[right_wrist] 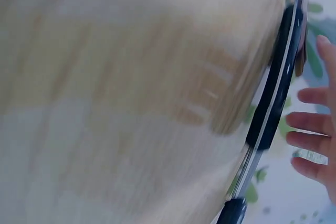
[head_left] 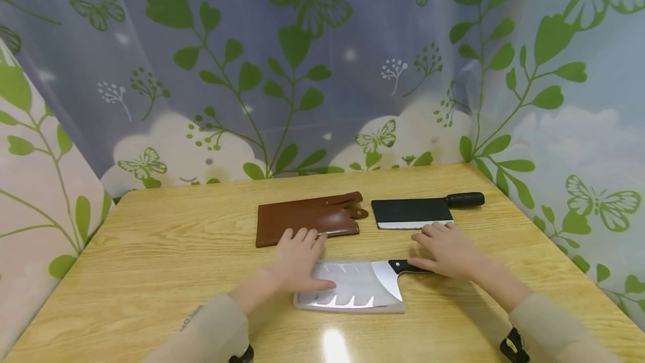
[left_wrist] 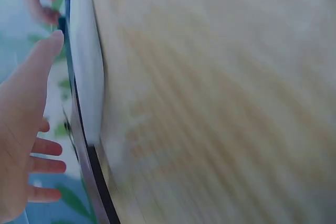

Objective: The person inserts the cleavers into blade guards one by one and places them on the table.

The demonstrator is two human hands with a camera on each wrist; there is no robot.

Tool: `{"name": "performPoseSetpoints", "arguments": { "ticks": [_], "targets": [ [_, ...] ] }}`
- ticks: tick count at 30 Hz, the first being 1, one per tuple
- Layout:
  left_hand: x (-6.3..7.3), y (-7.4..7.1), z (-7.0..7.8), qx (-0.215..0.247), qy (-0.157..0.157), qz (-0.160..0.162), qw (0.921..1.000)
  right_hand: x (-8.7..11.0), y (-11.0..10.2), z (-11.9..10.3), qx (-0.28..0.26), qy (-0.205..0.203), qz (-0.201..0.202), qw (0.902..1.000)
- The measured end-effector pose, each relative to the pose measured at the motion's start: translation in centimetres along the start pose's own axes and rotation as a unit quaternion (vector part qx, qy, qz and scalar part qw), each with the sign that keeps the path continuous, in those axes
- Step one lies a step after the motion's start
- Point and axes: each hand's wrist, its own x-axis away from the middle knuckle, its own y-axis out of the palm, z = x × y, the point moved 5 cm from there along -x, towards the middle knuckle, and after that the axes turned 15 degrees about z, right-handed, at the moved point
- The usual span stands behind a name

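Note:
A large cleaver point(head_left: 355, 284) lies on the table, its blade inside a whitish see-through cover and its black handle point(head_left: 403, 266) towards the right. Above the left end of the blade is my left hand point(head_left: 297, 262), fingers spread and holding nothing. My right hand point(head_left: 445, 248) hovers over the handle, overlapping its far end in the head view. The right wrist view shows a gap between that hand's spread fingers point(right_wrist: 310, 123) and the black handle point(right_wrist: 275, 77).
Behind the cleaver lies a brown leather sheath point(head_left: 302, 217) with a snap strap. To its right is a smaller black-bladed cleaver point(head_left: 413, 212) with a black handle. A leaf-and-butterfly printed curtain point(head_left: 347, 71) borders the wooden table point(head_left: 176, 245) at the back and sides.

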Motion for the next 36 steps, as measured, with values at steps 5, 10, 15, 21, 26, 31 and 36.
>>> {"name": "performPoseSetpoints", "arguments": {
  "ticks": [5,10,15,21,26,31,36],
  "targets": [
    [0.5,1.0,-3.9,-0.011,-0.059,0.003,0.9982,0.2,-0.1,2.8,0.011,0.051,0.033,0.9981],
    [0.6,2.0,-6.9,0.017,-0.090,-0.009,0.9958,0.7,0.6,5.8,0.029,0.095,0.036,0.9944],
    [0.2,2.5,-9.0,0.036,-0.105,-0.021,0.9937,1.0,1.8,8.8,0.028,0.138,0.006,0.9900],
    [-0.3,3.2,-10.1,0.063,-0.116,-0.049,0.9900,1.0,2.9,11.5,0.024,0.162,-0.057,0.9848],
    [-0.6,3.8,-10.6,0.076,-0.131,-0.089,0.9845,0.5,3.5,13.0,0.026,0.186,-0.093,0.9778],
    [-0.9,4.3,-10.8,0.113,-0.148,-0.128,0.9741,0.6,4.2,13.8,0.019,0.205,-0.135,0.9693],
    [-1.5,4.7,-10.9,0.129,-0.160,-0.149,0.9672,0.2,4.2,14.0,0.020,0.202,-0.122,0.9715]
  ]
}}
